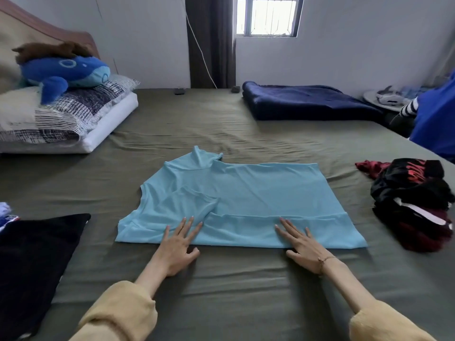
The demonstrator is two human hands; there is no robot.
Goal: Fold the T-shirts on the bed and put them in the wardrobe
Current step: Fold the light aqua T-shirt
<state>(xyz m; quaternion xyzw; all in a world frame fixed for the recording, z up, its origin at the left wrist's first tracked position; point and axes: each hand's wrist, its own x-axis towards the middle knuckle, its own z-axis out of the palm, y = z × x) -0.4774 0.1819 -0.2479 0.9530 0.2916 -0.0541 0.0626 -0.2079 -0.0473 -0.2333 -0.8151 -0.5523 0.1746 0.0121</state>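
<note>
A light blue T-shirt (248, 193) lies spread on the olive-green bed (221, 279), its near long edge folded over into a band and one sleeve turned in on the left. My left hand (178, 244) presses flat with straight fingers on the near edge toward the left. My right hand (301, 244) presses flat on the same folded band further right. A crumpled black and red pile of garments (413, 200) sits at the right edge of the bed. A flat black garment (32, 262) lies at the near left.
Pillows (61, 119) with a blue plush whale (61, 72) are stacked at the far left by the headboard. A folded navy blanket (305, 102) lies at the far right. A blue cloth (435, 119) hangs at the right edge. Bare sheet surrounds the T-shirt.
</note>
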